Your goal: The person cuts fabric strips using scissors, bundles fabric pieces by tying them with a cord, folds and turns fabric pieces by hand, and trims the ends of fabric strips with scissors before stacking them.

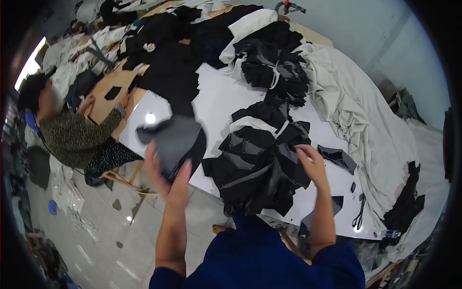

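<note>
My left hand [172, 180] is wrapped around the near end of a dark grey and black fabric piece [179, 139], raised over the table's left edge and slightly blurred. Below and between my hands lies a large bundle of black and grey cut fabric pieces [260, 164], tied with a white strip [282, 129]. My right hand [314, 164] is at the bundle's right edge, fingers loosely bent and seemingly apart. Whether its fingertips touch the cloth I cannot tell.
A second tied fabric bundle [274, 67] lies farther back on the white table [219, 96]. Scissors [358, 214] and dark scraps [338, 159] are at the right. Cream cloth [356, 115] drapes along that side. A co-worker [77, 130] sits at the left.
</note>
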{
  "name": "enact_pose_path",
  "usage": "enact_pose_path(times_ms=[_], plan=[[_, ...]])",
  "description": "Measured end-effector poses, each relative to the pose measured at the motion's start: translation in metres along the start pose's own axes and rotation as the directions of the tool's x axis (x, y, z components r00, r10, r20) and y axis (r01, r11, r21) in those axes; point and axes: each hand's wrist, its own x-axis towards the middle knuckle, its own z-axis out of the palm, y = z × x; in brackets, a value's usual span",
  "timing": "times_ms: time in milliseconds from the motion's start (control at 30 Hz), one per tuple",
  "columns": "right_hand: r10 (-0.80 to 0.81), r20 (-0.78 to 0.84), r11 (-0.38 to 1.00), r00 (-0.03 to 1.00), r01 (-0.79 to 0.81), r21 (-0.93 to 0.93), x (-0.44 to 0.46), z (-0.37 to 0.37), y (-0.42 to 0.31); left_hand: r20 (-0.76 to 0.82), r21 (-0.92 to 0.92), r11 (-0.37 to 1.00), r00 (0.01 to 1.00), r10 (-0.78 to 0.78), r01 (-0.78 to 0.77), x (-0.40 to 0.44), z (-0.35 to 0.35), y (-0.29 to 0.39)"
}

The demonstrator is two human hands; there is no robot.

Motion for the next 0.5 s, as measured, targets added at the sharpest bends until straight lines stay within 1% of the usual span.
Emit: enact_pose_path(times_ms=[33,67,100,133,167,200,233,267,300,333,367,400,433,467,500], plan=[[-0.084,-0.048,0.989,0.995,0.077,-0.130,0.013,0.009,0.019,0.047,-0.048,0.999,0.999,0.004,-0.002,0.015,0.026,-0.022],[-0.088,-0.077,0.981,0.993,0.073,-0.179,0.024,0.025,0.031,0.078,0.034,0.999,0.996,0.035,-0.038,0.032,0.054,-0.035],[-0.157,-0.081,0.959,0.984,0.132,-0.251,0.036,0.041,0.046,0.137,0.069,0.993,0.987,0.082,-0.092,0.049,0.083,-0.046],[-0.171,-0.104,0.882,0.980,0.106,-0.459,0.041,0.055,0.053,0.242,0.138,0.979,0.964,0.113,-0.149,0.065,0.104,-0.070],[-0.009,-0.095,0.748,0.995,-0.057,-0.661,0.046,0.065,0.055,0.351,0.202,0.963,0.931,0.098,-0.178,0.073,0.117,-0.101],[0.178,-0.143,0.729,0.974,-0.228,-0.645,0.056,0.070,0.075,0.466,0.275,0.953,0.885,-0.015,-0.129,0.070,0.123,-0.142],[0.184,-0.226,0.759,0.957,-0.284,-0.586,0.057,0.064,0.091,0.540,0.471,0.881,0.804,-0.251,-0.041,0.061,0.129,-0.161],[0.190,-0.310,0.783,0.932,-0.334,-0.525,0.058,0.059,0.105,0.613,0.445,0.888,0.761,-0.210,-0.114,0.040,0.138,-0.188],[0.349,-0.315,0.663,0.883,-0.470,-0.583,0.057,0.050,0.093,0.627,0.430,0.901,0.736,-0.254,-0.056,0.020,0.152,-0.198],[0.380,-0.281,0.740,0.881,-0.472,-0.479,0.052,0.044,0.102,0.587,0.573,0.819,0.717,-0.377,-0.038,0.003,0.172,-0.175],[0.408,-0.245,0.800,0.879,-0.474,-0.369,0.042,0.033,0.114,0.656,0.620,0.762,0.658,-0.370,-0.189,-0.008,0.183,-0.166],[0.311,-0.239,0.876,0.920,-0.375,-0.304,0.047,0.032,0.121,0.660,0.697,0.641,0.635,-0.401,-0.320,-0.020,0.196,-0.169],[0.323,-0.246,0.867,0.914,-0.390,-0.309,0.047,0.030,0.126,0.659,0.742,0.502,0.620,-0.425,-0.445,-0.027,0.206,-0.171],[0.411,-0.219,0.831,0.885,-0.463,-0.308,0.049,0.030,0.130,0.659,0.733,0.508,0.658,-0.365,-0.452,-0.028,0.211,-0.186],[0.494,-0.197,0.792,0.847,-0.531,-0.302,0.054,0.031,0.121,0.670,0.701,0.559,0.679,-0.301,-0.443,-0.025,0.212,-0.207]])
